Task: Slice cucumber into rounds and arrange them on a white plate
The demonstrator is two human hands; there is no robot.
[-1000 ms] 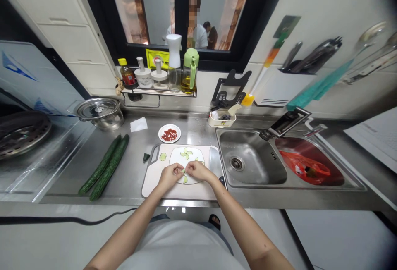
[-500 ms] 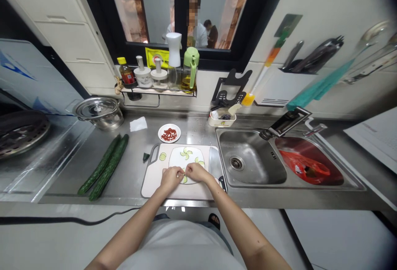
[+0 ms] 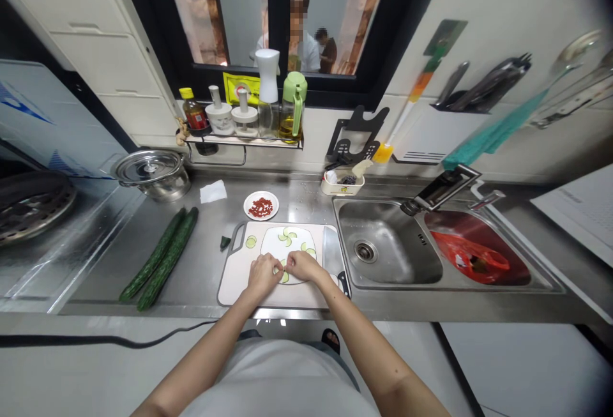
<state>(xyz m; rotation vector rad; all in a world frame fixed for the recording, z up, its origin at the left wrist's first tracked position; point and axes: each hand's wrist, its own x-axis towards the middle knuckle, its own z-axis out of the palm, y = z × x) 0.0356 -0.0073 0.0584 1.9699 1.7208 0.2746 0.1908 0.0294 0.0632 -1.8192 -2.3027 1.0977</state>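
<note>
A white plate [image 3: 271,238] lies on the pale cutting board [image 3: 234,286], with thin cucumber slices [image 3: 288,236] fanned out in small groups on it. Low over the plate's front left part, my left hand [image 3: 264,274] pinches a cucumber slice between thumb and finger. My right hand [image 3: 303,266] is closed beside it, its fingertips meeting the same slice; the fingers partly cover it. A few loose slices [image 3: 251,241] lie on the board's left side. The knife [image 3: 331,251] rests along the right side of the board, its black handle toward me.
Two whole cucumbers [image 3: 167,257] lie to the left, near a lidded steel pot [image 3: 152,171]. Behind the board are a small dish [image 3: 261,216] of red berries and a white tissue [image 3: 213,191]. To the right is the sink [image 3: 393,276], with a red bag [image 3: 474,257] in its second basin.
My left hand has shifted slightly, and more of the cucumber slice at its fingertips shows. The right hand stays almost where it was.
</note>
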